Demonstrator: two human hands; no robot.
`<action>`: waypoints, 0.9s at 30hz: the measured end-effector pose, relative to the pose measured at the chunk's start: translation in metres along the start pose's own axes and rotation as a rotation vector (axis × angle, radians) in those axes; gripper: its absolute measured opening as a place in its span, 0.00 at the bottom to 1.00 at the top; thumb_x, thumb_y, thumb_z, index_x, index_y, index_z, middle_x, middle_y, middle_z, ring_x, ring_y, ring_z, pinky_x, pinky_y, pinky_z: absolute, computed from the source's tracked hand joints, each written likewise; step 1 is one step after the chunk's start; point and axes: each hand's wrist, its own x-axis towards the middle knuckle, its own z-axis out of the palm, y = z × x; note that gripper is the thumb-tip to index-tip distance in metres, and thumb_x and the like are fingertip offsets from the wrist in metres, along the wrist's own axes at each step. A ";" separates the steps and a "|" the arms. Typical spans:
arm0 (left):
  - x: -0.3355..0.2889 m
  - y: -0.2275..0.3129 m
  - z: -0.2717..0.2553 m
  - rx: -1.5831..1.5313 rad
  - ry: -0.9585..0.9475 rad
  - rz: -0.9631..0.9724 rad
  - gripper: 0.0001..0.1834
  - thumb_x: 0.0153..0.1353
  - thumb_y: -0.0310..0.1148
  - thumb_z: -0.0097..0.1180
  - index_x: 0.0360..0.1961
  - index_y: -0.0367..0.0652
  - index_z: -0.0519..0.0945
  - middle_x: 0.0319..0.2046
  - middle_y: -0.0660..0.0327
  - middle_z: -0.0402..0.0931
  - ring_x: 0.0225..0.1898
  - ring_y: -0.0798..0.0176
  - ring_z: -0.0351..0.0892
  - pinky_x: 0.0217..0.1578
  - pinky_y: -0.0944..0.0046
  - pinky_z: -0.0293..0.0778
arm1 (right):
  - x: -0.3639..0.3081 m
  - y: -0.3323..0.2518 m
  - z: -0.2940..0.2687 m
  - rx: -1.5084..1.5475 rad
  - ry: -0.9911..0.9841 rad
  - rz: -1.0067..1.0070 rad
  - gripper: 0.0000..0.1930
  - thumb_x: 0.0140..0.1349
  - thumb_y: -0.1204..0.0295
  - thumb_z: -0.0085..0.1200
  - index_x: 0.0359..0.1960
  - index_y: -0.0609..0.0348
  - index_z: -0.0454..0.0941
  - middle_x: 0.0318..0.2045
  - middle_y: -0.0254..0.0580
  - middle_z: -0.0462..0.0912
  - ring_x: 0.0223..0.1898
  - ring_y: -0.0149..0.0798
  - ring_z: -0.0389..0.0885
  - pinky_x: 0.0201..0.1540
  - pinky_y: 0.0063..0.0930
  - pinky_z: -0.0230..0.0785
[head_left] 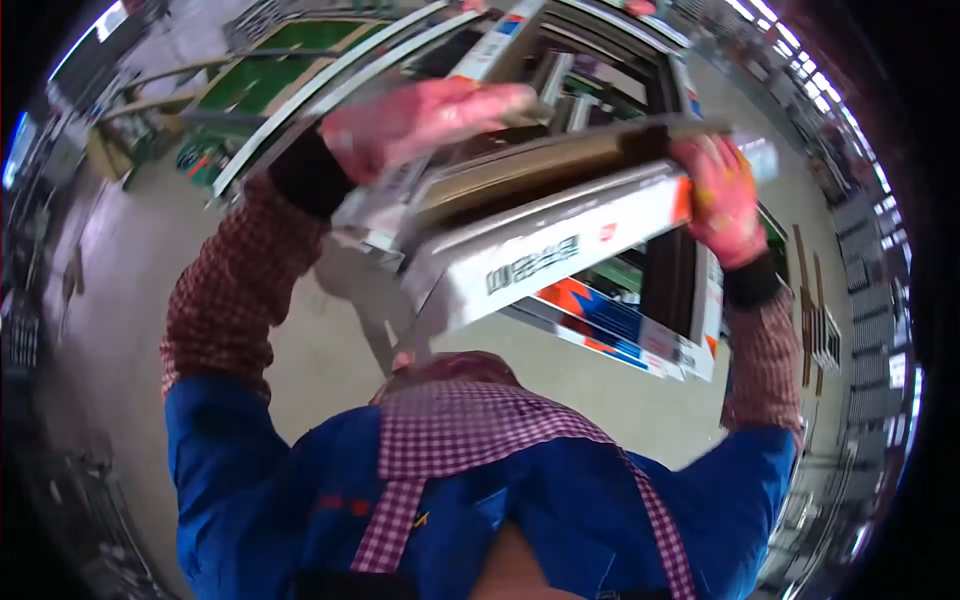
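A narrow metal frame (560,250) wrapped in white printed film is raised in front of my chest, tilted up toward the right and blurred by motion. Its inner side is brown and dark. My right hand (722,195), in a pink glove with yellow-orange patches, wraps round the frame's right end. Above the left part of the frame, my left hand (435,120), also in a pink glove, has its fingers stretched out. Whether that palm touches the frame is hard to tell. Behind lies a stack of larger frames (672,300) with white, orange and blue film.
A green-topped table (268,72) stands at the far left, with long white profiles (290,105) beside it. Brown strips (808,300) lie on the grey floor (590,395) at right. Racks of profiles (870,290) line the right side.
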 end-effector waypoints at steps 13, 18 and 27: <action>-0.332 -0.207 -0.134 0.467 0.265 -1.498 0.64 0.43 0.67 0.63 0.68 0.31 0.50 0.62 0.43 0.63 0.65 0.49 0.62 0.62 0.58 0.60 | -0.023 -0.073 -0.007 0.240 -0.467 0.366 0.32 0.32 0.76 0.66 0.45 0.59 0.69 0.36 0.49 0.76 0.40 0.57 0.75 0.42 0.45 0.67; -0.351 -0.221 -0.144 0.256 0.392 -1.541 0.49 0.45 0.57 0.66 0.60 0.33 0.65 0.53 0.47 0.73 0.53 0.53 0.73 0.54 0.58 0.68 | -0.018 -0.102 0.001 0.336 -0.504 0.382 0.28 0.33 0.75 0.63 0.43 0.60 0.70 0.33 0.49 0.75 0.36 0.57 0.74 0.39 0.44 0.66; -0.262 -0.156 -0.093 0.258 0.358 -1.116 0.19 0.51 0.36 0.65 0.40 0.34 0.79 0.32 0.57 0.79 0.36 0.65 0.78 0.38 0.63 0.73 | -0.030 -0.112 0.019 0.423 -0.538 0.401 0.28 0.32 0.75 0.63 0.41 0.59 0.70 0.33 0.48 0.74 0.36 0.57 0.74 0.38 0.45 0.67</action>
